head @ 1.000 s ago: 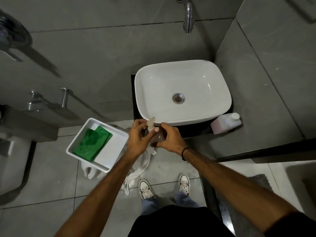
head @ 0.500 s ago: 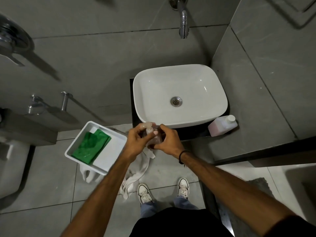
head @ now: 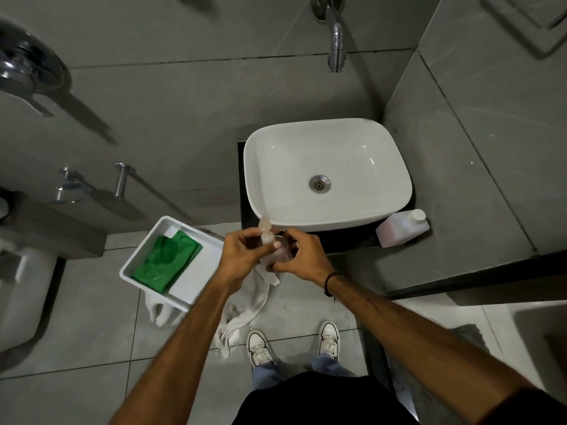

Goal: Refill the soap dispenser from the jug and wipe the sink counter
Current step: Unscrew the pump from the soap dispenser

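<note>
A small clear soap dispenser (head: 279, 252) with pinkish liquid is held in front of the white sink (head: 327, 174), just below its near rim. My right hand (head: 302, 253) wraps the bottle's body. My left hand (head: 244, 253) grips the pump top (head: 265, 230), whose nozzle points up toward the sink. The pale pink jug (head: 402, 227) with a white cap stands on the dark counter (head: 346, 242) at the sink's right corner. A white cloth (head: 245, 305) hangs below my hands; what holds it is hidden.
A white tray (head: 196, 271) holding a green cloth (head: 165, 260) sits to the left of my hands. The tap (head: 336, 41) juts from the wall above the sink. Grey tiled walls close in on the right. My shoes (head: 260, 348) stand on the floor tiles.
The view has tilted so the sink sits lower in frame. My left hand has turned on the pump top, and its nozzle now sticks up again. The bottle stays between both hands.
</note>
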